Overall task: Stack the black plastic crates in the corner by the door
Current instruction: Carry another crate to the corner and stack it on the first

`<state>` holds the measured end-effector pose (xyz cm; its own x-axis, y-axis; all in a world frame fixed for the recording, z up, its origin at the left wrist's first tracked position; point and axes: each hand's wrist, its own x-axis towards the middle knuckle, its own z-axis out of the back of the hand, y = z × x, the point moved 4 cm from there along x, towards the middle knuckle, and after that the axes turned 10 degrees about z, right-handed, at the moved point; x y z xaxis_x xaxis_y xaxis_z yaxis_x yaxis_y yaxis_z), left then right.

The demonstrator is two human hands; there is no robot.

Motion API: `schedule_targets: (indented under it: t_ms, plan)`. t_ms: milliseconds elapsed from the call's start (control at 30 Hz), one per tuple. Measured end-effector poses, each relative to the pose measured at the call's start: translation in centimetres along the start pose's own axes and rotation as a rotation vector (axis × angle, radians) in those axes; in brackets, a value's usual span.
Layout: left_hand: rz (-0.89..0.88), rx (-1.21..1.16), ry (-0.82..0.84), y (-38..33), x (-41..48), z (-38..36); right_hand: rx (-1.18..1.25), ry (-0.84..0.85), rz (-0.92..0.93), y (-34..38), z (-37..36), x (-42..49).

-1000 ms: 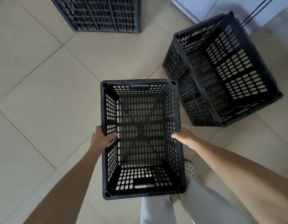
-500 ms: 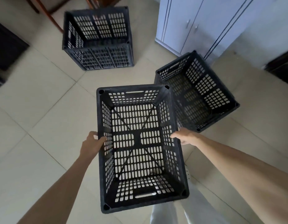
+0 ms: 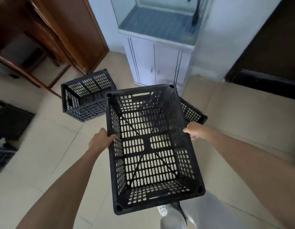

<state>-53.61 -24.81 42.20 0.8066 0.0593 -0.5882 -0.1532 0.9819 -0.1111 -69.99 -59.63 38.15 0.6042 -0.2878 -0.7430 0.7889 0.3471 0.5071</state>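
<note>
I hold an empty black slotted crate off the floor in front of me, open side up. My left hand grips its left rim and my right hand grips its right rim. A second black crate stands on the floor behind it, mostly hidden, only its right corner showing. A third black crate sits on the floor further left, near the wooden furniture.
A white cabinet carrying a glass tank stands straight ahead. A brown wooden door and furniture fill the upper left. Dark objects lie at the left edge and a dark doorway at upper right. The floor is beige tile.
The crate has risen off the floor in both hands and my view has tilted up, bringing the cabinet, tank and door into sight. The crate behind it is now mostly covered.
</note>
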Motion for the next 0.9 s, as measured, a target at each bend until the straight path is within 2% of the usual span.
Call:
schedule_targets:
  t_ms: [167,400,667,900]
  plan:
    - [-0.176,0.111,0.001,-12.4,-0.9,1.6,-0.005,-0.100,0.019,-4.1,8.9,-2.2]
    - [-0.375,0.164,0.021,-32.1,-4.6,-0.6,0.025,-0.316,-0.037,-14.0,22.0,-4.3]
    - [-0.603,0.359,0.045,-52.2,-11.1,-7.9,0.170,-0.456,-0.207,-27.5,32.8,-8.8]
    - [-0.855,0.472,0.116,-68.5,-19.2,-16.6,0.373,-0.617,-0.386,-39.8,37.7,-13.9]
